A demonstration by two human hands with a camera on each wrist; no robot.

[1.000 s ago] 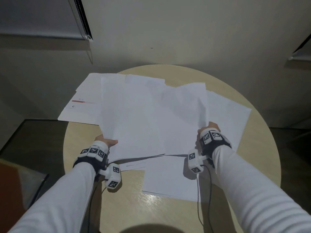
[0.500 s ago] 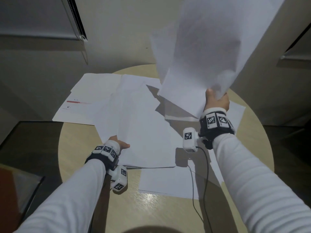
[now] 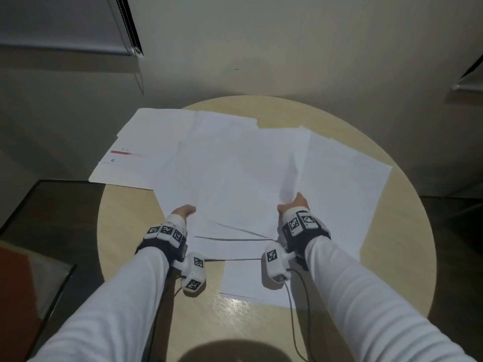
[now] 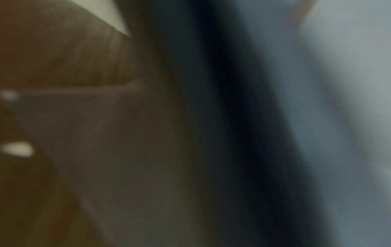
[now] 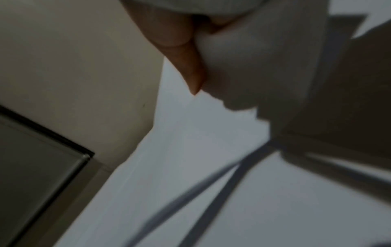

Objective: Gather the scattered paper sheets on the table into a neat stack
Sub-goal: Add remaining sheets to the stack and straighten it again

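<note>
Head view: loose paper sheets (image 3: 235, 173) lie overlapping across the round counter (image 3: 407, 257). The left hand (image 3: 184, 211) holds the near left edge of the top sheets; its grip cannot be made out. The right hand (image 3: 295, 203) pinches their near right edge.

Left wrist view: blurred, nothing legible.

Right wrist view: a finger (image 5: 186, 63) pressed against a bent sheet (image 5: 243, 63), grip pinching it.

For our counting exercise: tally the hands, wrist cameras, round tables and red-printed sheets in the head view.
Hands: 2, left hand and right hand
Wrist cameras: 2
Round table: 1
Red-printed sheet: 1
Total: 6
</note>
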